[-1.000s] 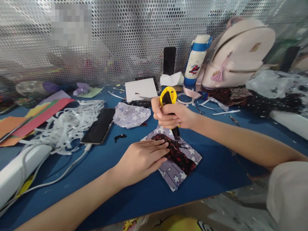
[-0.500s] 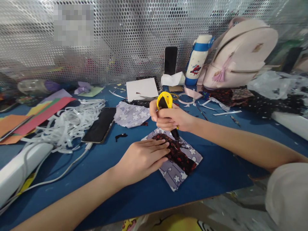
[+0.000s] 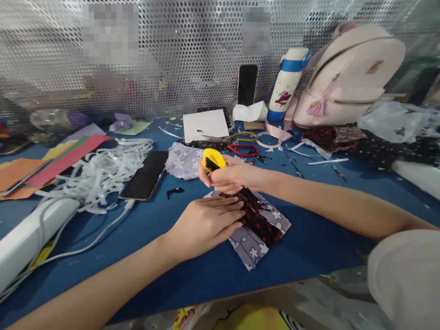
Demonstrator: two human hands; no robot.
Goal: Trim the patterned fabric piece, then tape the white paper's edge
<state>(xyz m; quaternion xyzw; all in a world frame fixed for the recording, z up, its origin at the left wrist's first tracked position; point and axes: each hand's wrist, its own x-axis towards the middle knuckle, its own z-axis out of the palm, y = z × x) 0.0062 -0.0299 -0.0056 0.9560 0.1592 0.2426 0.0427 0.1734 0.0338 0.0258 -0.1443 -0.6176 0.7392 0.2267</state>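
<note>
My left hand (image 3: 202,223) lies flat with its fingers stretched out, pressing on a lilac flowered cloth (image 3: 261,231) that has a dark red-and-black patterned piece (image 3: 258,218) on top. My right hand (image 3: 228,176) is closed round a yellow-and-black cutter (image 3: 212,161), held low and tilted left just above the cloth's far edge. The cutter's tip is hidden behind my fingers. All of this rests on a blue mat (image 3: 192,275).
A black phone (image 3: 147,175) on a white cable and a heap of white paper strips (image 3: 99,172) lie to the left. A second flowered cloth (image 3: 184,161), red scissors (image 3: 242,149), white paper (image 3: 204,124), a bottle (image 3: 287,85) and a pale backpack (image 3: 347,75) stand behind.
My right hand has lowered the cutter and tipped it leftward, down toward the cloth and closer to my left hand. The left hand has stayed put.
</note>
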